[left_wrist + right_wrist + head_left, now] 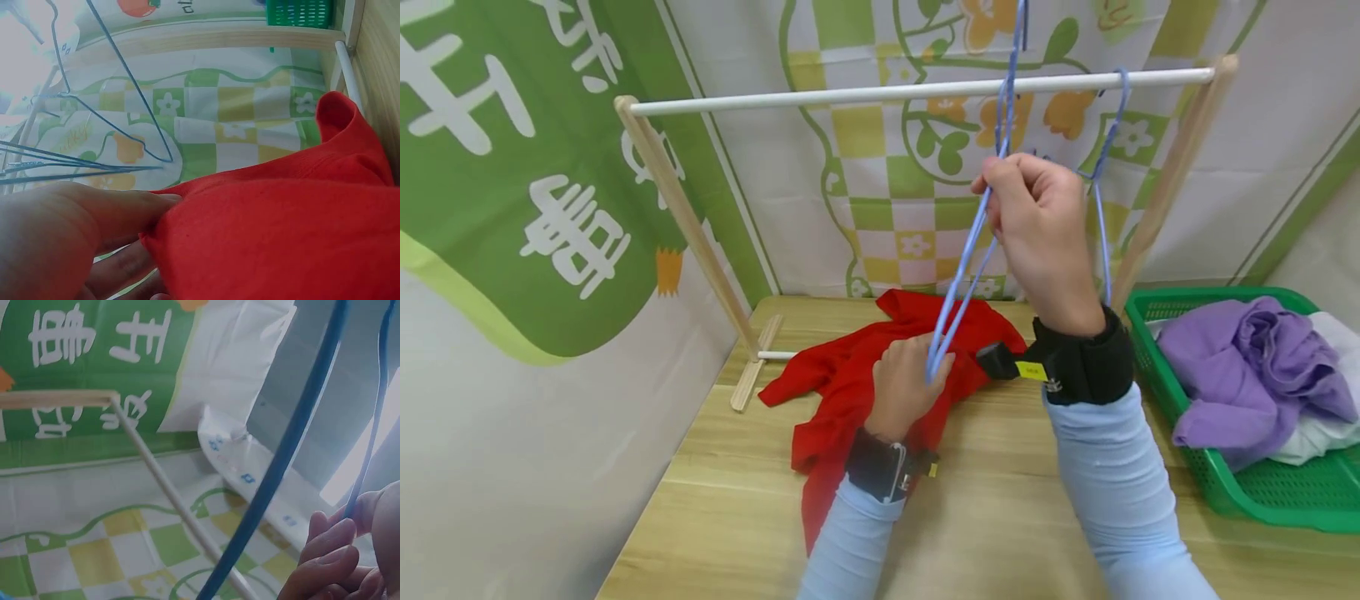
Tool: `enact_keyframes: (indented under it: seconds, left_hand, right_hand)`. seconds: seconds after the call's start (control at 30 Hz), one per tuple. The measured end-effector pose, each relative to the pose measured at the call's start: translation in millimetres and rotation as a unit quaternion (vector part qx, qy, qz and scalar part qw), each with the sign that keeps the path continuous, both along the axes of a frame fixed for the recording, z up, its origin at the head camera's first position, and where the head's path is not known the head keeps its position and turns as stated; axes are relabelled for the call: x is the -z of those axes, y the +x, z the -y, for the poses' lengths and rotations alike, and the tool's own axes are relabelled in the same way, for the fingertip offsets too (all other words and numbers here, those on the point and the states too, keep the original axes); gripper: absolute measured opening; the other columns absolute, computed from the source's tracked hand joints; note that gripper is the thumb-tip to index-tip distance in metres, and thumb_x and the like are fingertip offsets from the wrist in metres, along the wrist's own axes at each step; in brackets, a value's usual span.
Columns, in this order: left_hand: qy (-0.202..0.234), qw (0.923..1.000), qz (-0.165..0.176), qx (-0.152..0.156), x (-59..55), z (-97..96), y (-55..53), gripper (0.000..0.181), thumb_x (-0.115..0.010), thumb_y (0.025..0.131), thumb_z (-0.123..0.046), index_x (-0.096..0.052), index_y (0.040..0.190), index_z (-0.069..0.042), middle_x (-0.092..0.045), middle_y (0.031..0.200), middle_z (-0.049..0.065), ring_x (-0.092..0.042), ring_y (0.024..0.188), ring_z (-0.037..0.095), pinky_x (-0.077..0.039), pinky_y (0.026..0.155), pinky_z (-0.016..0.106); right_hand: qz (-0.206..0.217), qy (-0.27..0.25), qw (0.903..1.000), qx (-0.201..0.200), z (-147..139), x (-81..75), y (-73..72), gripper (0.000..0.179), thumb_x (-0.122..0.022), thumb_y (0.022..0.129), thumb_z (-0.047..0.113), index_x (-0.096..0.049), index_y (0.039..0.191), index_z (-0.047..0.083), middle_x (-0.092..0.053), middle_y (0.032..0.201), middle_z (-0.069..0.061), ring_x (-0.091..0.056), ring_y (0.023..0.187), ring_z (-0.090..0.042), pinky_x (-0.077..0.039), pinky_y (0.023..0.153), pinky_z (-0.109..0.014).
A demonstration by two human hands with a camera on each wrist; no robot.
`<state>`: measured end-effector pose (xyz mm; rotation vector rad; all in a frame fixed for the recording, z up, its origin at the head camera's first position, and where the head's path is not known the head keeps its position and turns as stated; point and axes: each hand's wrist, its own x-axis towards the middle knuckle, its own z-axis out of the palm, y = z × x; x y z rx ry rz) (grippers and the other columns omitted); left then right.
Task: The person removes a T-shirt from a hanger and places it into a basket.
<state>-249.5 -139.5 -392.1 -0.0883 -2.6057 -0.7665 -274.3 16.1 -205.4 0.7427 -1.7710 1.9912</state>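
My right hand pinches a blue wire clothes hanger near its neck, in front of the rack's top rod. The hanger tilts edge-on, with its lower end by my left hand. In the left wrist view, my left thumb and fingers pinch the edge of a red garment. The rest of that red garment lies crumpled on the table. Between the fingers and thumb of my right hand runs one thin blue wire in the right wrist view.
A wooden rack with a white top rod stands on the wooden table. Another blue hanger hangs at the rod's right end. To the right, a green basket holds a purple garment and white cloth.
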Motion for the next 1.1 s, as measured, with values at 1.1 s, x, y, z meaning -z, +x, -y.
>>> enact_keyframes:
  seconds: [1.1]
  left_hand:
    - [0.013,0.9995,0.026,-0.012,-2.6,4.1,2.0,0.011,-0.072,0.098,-0.031,-0.079,0.095,-0.024,-0.068,0.069,-0.003,-0.067,0.071,0.024,-0.04,0.051,0.031]
  right_hand:
    - [0.123,0.023,0.9908,0.053,-7,65.1,-56.5,0.034,-0.054,0.106,0.021,-0.068,0.076,0.011,-0.054,0.064,0.006,-0.045,0.063,-0.013,-0.037,0.063,-0.025]
